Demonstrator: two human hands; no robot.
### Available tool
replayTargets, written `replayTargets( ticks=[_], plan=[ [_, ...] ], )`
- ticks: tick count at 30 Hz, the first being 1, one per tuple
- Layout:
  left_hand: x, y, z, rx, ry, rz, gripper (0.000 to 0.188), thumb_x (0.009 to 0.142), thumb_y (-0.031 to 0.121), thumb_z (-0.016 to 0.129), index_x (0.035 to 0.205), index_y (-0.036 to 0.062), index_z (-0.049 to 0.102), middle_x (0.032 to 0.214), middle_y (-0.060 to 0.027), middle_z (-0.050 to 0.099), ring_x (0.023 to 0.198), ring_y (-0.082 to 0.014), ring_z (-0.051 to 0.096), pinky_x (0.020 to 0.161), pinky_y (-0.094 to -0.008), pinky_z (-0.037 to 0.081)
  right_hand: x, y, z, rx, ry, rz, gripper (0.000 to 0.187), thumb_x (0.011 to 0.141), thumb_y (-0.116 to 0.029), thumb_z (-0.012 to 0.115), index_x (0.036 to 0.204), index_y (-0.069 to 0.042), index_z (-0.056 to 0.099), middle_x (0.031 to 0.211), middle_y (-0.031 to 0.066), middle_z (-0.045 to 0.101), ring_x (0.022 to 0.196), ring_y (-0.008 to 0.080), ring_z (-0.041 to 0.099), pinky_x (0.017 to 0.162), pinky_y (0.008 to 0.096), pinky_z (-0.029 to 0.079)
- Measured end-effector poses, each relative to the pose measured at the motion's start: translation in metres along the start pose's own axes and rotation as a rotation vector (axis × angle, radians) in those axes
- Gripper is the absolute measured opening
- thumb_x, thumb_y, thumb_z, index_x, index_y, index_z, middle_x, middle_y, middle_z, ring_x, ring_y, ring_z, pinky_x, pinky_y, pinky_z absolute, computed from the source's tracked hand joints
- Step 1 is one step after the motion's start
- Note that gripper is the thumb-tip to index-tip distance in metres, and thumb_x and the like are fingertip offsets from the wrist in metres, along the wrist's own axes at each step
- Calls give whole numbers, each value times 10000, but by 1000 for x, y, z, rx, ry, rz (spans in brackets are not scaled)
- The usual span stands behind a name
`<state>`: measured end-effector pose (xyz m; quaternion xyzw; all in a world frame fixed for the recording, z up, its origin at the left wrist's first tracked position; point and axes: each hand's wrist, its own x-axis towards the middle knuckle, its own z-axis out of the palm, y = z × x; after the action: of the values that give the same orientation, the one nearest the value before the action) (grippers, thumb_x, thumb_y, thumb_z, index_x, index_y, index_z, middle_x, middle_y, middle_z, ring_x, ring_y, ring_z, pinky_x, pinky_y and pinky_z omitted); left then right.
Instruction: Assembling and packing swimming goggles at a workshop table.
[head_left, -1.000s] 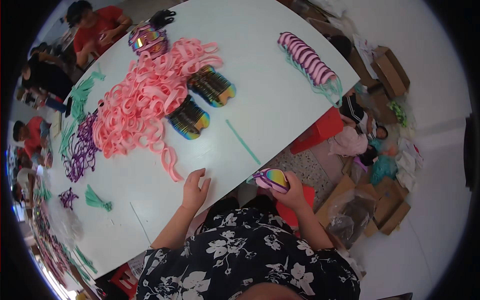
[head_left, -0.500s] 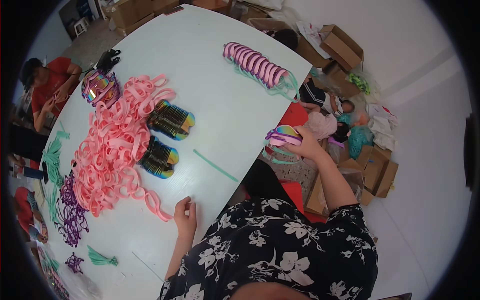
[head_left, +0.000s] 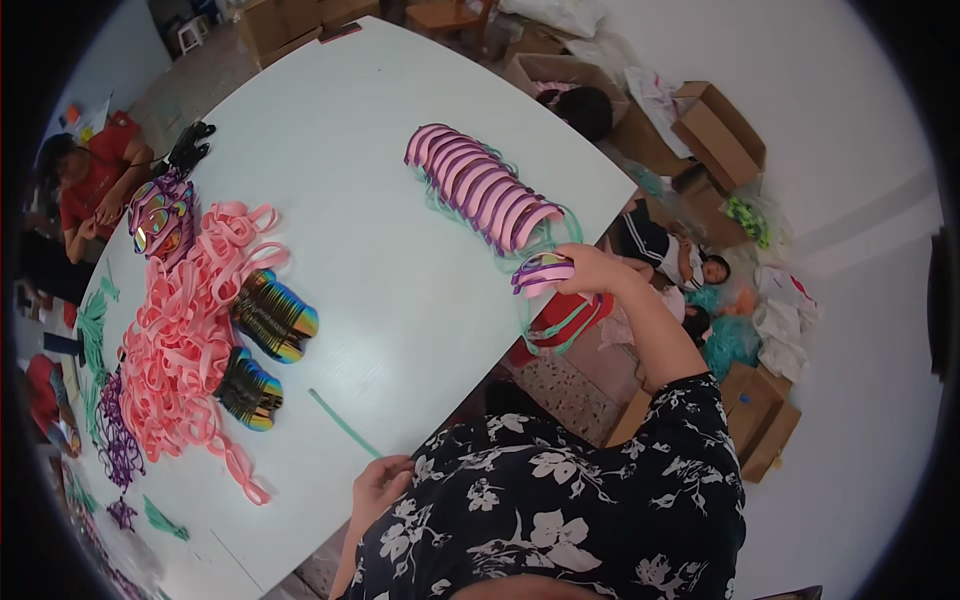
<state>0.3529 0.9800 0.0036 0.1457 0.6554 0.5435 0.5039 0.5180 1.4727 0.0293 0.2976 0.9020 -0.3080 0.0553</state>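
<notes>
My right hand (head_left: 590,268) grips a pair of goggles (head_left: 543,272) with pink padding and a purple frame. The goggles' green strap hangs below them past the table edge. Just beyond lies a long row of matching goggles (head_left: 480,185), nested together with green straps along the sides. My left hand (head_left: 383,483) rests by the near table edge, against my shirt, its fingers loosely bent and seemingly holding nothing. Close to its fingers, a single green strap (head_left: 342,422) lies on the white table (head_left: 400,270).
A heap of pink foam loops (head_left: 180,350) covers the left side, beside two stacks of shiny lenses (head_left: 275,315). More goggles (head_left: 160,218) and purple frames (head_left: 118,440) lie farther left. A person in red (head_left: 100,175) sits across. Boxes (head_left: 720,135) and two children (head_left: 685,258) are at right.
My right hand has brought the goggles left and over the table edge, near the row. My left hand has drawn back toward my body. The whole view has shifted.
</notes>
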Motion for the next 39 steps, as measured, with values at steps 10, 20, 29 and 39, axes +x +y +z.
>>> replayTargets(
  ticks=[10, 20, 29, 39],
  plan=[
    [198, 73, 246, -93, -272, -72, 268, 961, 143, 550, 1173, -21, 569, 1028, -95, 644, 988, -170, 617, 869, -303, 495, 103, 99, -15, 152, -184, -154, 519, 601, -213, 729, 1038, 2, 549, 1000, 214, 598, 930, 384, 590, 809, 418, 488],
    [362, 63, 333, -1039, -166, -175, 431, 978, 440, 482, 1239, 100, 516, 1142, -58, 590, 1055, -186, 567, 924, -351, 462, 74, 81, -6, -278, 608, -418, 564, 647, -266, 779, 1127, -39, 590, 1075, 129, 572, 956, 326, 563, 818, 431, 459],
    [345, 56, 339, -1147, -110, -197, 370, 970, 487, 470, 1151, 175, 550, 1020, 25, 607, 930, -96, 585, 759, -272, 481, 102, 84, 1, -197, 356, -712, 449, 594, -203, 707, 1020, -68, 665, 947, 57, 596, 861, 274, 574, 749, 379, 481],
    [359, 95, 298, -1163, 0, -239, 522, 928, 542, 517, 1213, 106, 538, 1099, -48, 632, 976, -194, 622, 861, -326, 488, 206, 14, -100, 218, -363, -417, 342, 756, -156, 727, 1070, -51, 642, 1075, 93, 623, 940, 249, 598, 765, 370, 490]
  ],
)
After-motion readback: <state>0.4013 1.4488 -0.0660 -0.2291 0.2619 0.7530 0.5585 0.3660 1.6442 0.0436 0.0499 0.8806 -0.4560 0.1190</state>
